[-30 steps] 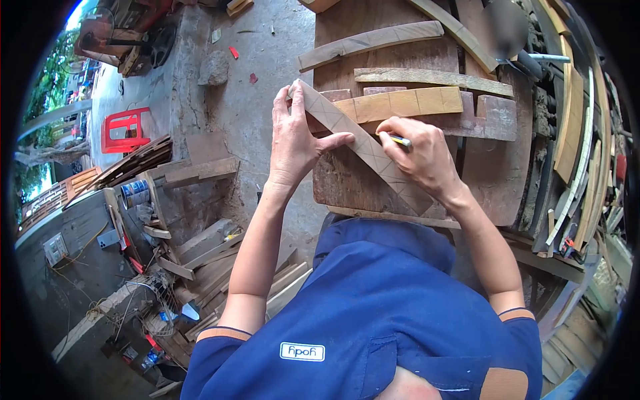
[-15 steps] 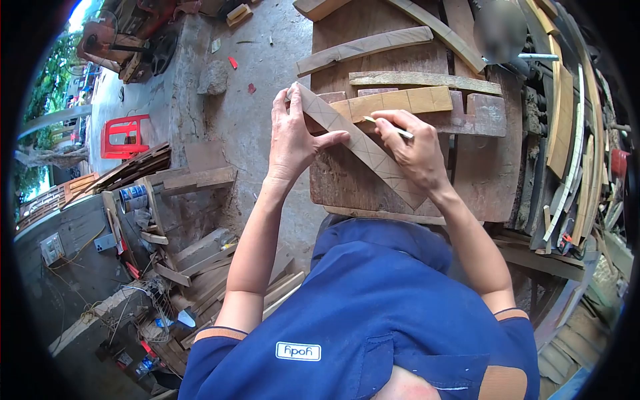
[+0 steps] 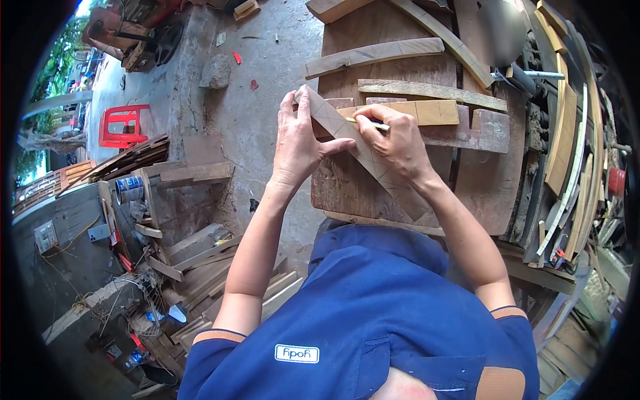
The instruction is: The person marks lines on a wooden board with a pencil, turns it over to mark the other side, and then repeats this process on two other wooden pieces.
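Note:
My left hand point(image 3: 299, 143) grips the upper left end of a flat wooden strip point(image 3: 378, 165) that carries pencil lines, its thumb lying across the face. The strip slants down to the right over a yellowish wood piece point(image 3: 433, 113). In my right hand point(image 3: 397, 143) is a pencil point(image 3: 381, 126), pinched between fingers and thumb, its tip near the strip's upper edge beside the yellowish piece. Both pieces are above a brown wooden bench point(image 3: 347, 190). A rough, pale wood strip point(image 3: 433, 93) lies just beyond them.
Curved wood pieces point(image 3: 373, 56) lie farther up the bench. Long boards point(image 3: 563, 127) are stacked at the right. Scrap wood point(image 3: 200, 257) and a paint can point(image 3: 129, 189) are at the lower left. A red plastic chair point(image 3: 124, 125) stands at the left.
My right hand with the pencil has moved left along the strip, closer to my left hand. The whole view has shifted slightly.

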The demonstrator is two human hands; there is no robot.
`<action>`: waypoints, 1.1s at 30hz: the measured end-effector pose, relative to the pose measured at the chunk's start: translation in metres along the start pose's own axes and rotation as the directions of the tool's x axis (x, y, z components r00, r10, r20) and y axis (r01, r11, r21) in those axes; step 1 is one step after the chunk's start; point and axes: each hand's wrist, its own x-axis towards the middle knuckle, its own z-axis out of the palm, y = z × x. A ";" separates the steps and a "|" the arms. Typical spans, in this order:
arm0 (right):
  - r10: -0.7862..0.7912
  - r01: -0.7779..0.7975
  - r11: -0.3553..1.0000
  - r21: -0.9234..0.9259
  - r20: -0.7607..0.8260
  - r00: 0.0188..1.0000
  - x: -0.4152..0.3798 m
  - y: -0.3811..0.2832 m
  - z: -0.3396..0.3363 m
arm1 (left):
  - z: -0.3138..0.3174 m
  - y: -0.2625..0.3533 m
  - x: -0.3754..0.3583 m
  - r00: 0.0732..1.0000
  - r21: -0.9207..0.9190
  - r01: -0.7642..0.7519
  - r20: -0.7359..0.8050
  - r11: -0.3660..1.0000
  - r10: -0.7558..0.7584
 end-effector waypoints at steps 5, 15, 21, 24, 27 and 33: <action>-0.036 0.036 0.999 0.017 0.002 0.999 0.018 0.007 0.013 | -0.001 0.001 0.000 1.000 -0.002 0.002 0.005 1.000 -0.002; 0.130 -0.119 0.988 -0.096 0.111 0.985 -0.033 -0.007 -0.038 | 0.000 0.000 0.000 0.999 -0.064 0.023 0.029 0.998 -0.021; -0.253 0.280 0.784 -0.553 0.128 0.959 -0.071 0.000 -0.025 | -0.001 0.003 -0.001 0.999 -0.068 0.038 0.024 0.997 -0.036; -0.161 0.248 0.738 -0.627 0.193 0.968 -0.083 0.005 -0.016 | 0.000 0.002 -0.005 0.998 -0.027 -0.010 -0.055 1.000 0.008; -0.199 0.252 0.768 -0.588 0.154 0.968 -0.084 -0.004 -0.024 | -0.006 -0.009 -0.024 0.985 -0.278 0.022 -0.156 0.960 -0.067; -0.202 0.339 0.621 -0.706 0.274 0.940 -0.070 -0.021 -0.061 | -0.018 -0.027 -0.078 0.905 -0.890 0.369 0.279 0.268 -0.321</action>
